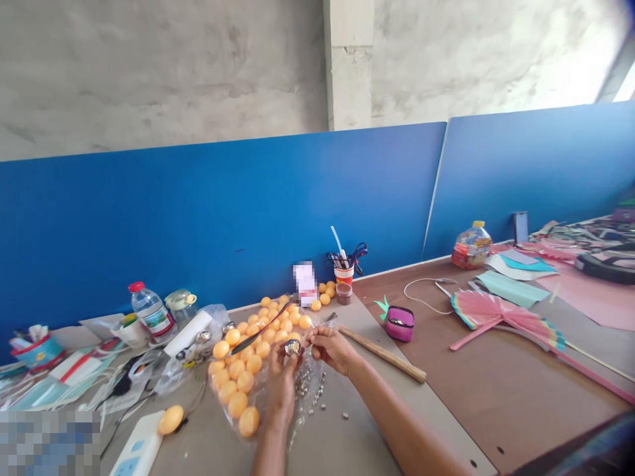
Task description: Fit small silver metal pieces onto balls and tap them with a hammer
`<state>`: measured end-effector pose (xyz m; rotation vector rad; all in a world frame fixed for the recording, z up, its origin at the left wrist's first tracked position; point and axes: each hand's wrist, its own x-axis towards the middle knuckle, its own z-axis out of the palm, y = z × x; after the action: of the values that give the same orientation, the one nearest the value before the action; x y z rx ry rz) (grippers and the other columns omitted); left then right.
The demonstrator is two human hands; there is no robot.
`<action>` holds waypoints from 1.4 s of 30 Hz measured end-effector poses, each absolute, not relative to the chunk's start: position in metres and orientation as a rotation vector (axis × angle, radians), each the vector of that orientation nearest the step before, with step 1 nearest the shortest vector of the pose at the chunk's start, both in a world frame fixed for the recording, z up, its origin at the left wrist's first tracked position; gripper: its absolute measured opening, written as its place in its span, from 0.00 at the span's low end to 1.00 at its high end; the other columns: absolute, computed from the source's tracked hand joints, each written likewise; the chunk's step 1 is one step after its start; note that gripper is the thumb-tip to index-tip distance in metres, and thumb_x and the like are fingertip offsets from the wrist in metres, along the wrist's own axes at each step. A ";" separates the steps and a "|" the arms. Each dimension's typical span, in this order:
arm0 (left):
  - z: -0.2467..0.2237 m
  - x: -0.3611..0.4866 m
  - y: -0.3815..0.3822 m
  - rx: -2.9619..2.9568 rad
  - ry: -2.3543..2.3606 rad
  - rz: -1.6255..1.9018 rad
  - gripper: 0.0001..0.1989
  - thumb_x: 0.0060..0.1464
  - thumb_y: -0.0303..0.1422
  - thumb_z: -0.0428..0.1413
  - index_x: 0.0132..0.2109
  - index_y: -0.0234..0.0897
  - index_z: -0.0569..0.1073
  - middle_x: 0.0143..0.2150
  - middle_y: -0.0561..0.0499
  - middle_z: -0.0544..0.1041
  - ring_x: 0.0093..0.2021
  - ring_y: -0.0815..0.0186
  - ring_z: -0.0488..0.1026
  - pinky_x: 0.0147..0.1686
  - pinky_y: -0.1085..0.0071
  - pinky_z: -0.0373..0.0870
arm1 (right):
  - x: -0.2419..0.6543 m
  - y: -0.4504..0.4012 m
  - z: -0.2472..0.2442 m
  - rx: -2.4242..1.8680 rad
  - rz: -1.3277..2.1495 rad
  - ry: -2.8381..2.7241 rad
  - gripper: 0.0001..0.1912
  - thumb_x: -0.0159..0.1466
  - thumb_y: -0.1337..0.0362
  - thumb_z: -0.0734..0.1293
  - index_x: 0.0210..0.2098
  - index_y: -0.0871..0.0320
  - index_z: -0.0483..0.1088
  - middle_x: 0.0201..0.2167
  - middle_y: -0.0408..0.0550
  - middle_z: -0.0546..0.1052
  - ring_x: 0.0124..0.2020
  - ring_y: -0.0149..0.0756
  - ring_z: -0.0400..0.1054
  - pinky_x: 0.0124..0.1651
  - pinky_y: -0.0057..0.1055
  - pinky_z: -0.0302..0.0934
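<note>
Left hand (281,382): we pinch a shiny metal ball (292,346) between thumb and fingers.
Right hand (335,349): just beside it, fingers curled; we cannot tell whether they grip anything.
Beads (302,382): small, silvery, scattered below our hands.
Orange balls (245,381): clustered to our left.

single head-worn view, facing forward and down, left hand (281,373) and right hand (333,348) close at lower centre, desk (342,443) beneath, blue partition (248,225) ahead, concrete wall (198,73) beyond
</note>
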<state>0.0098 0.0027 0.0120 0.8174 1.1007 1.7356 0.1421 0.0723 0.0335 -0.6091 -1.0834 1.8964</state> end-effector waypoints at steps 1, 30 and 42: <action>0.011 0.010 0.003 0.819 1.099 1.734 0.22 0.45 0.38 0.65 0.47 0.42 0.68 0.47 0.47 0.76 0.46 0.59 0.75 0.48 0.60 0.71 | 0.141 0.072 0.033 -0.614 1.885 -1.072 0.16 0.46 0.59 0.76 0.25 0.60 0.68 0.21 0.38 0.72 0.15 0.21 0.58 0.22 0.24 0.50; 0.022 0.015 -0.002 0.955 1.194 1.685 0.20 0.44 0.41 0.64 0.45 0.41 0.74 0.46 0.45 0.79 0.47 0.54 0.75 0.46 0.60 0.72 | 0.138 0.068 0.032 -0.754 1.869 -1.230 0.14 0.43 0.59 0.74 0.24 0.60 0.68 0.16 0.36 0.67 0.16 0.22 0.55 0.23 0.25 0.46; 0.016 0.014 0.000 0.971 1.205 1.682 0.20 0.43 0.38 0.64 0.46 0.41 0.73 0.46 0.45 0.78 0.47 0.52 0.75 0.48 0.58 0.71 | 0.144 0.072 0.030 -0.860 1.909 -1.252 0.13 0.41 0.62 0.74 0.23 0.60 0.69 0.14 0.35 0.67 0.16 0.22 0.56 0.22 0.24 0.47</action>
<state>0.0143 0.0001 0.0159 0.9709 1.2051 1.6819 0.1439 0.0723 0.0297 -0.8599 -1.2520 1.9090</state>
